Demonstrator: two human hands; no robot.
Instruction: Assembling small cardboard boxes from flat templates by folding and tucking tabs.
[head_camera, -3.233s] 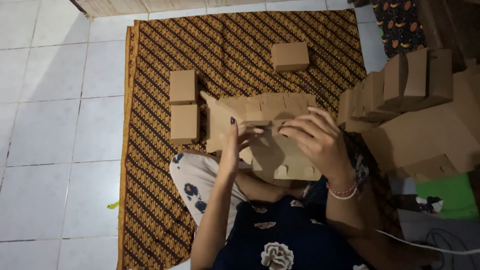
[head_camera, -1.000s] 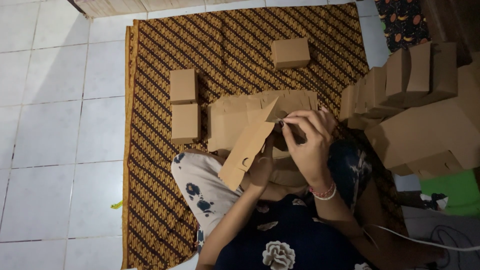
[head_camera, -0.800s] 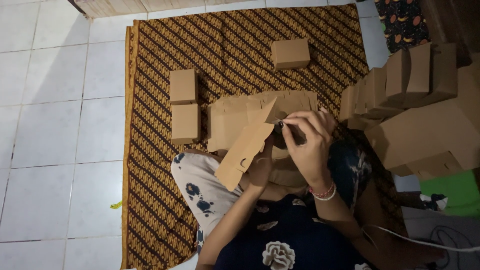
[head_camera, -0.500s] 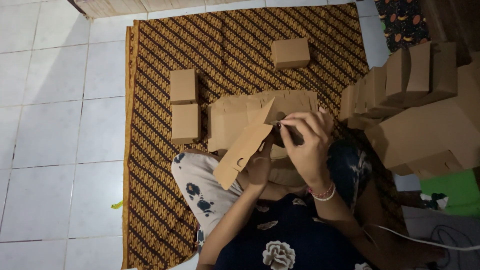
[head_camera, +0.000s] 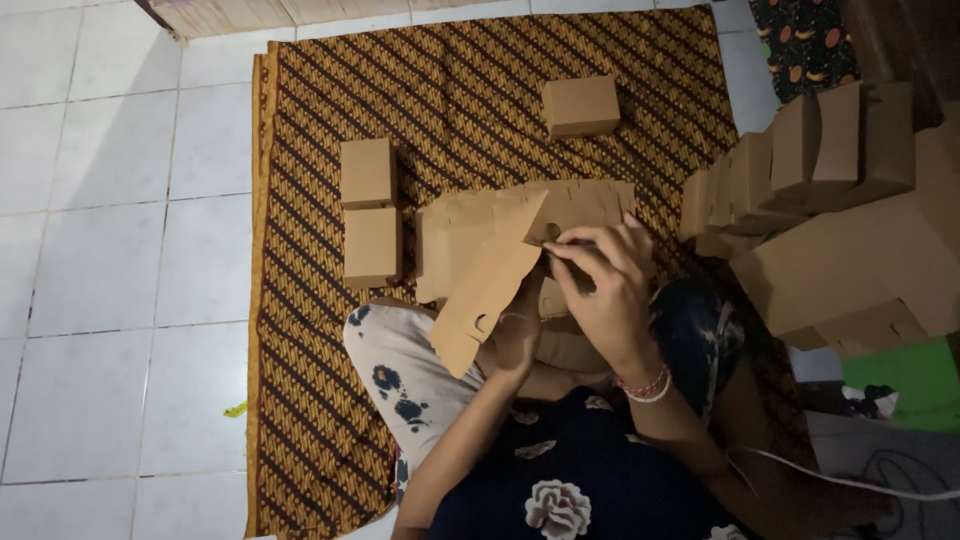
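Blank: a flat cardboard blank (head_camera: 490, 285) stood tilted over the person's lap, near the middle of the view, its pointed flap toward 12 o'clock.
Left hand: the left hand (head_camera: 518, 335) sat under and behind the blank, at its 4 o'clock edge, closed on it; the fingers were mostly hidden by the card.
Right hand: the right hand (head_camera: 605, 290) lay at 3 o'clock of the blank, fingers curled, fingertips (head_camera: 560, 245) pinching a card edge at the top; a bead bracelet (head_camera: 645, 385) ringed the wrist.
Stack: a stack of flat blanks (head_camera: 590, 200) lay on the mat just behind the held one, toward 12 o'clock, partly covered by it.
Boxes: two folded boxes (head_camera: 370, 210) stood one above the other at 9 o'clock, just beside each other; a third box (head_camera: 580, 105) stood apart at 1 o'clock.
Pile: a pile of folded boxes (head_camera: 830, 200) filled the 3 o'clock side, leaning together.
Mat: a brown patterned mat (head_camera: 300, 400) lay under everything.
Floor: white floor tiles (head_camera: 120, 250) ran along 9 o'clock.
Cable: a white cable (head_camera: 850, 480) crossed at 4 o'clock.
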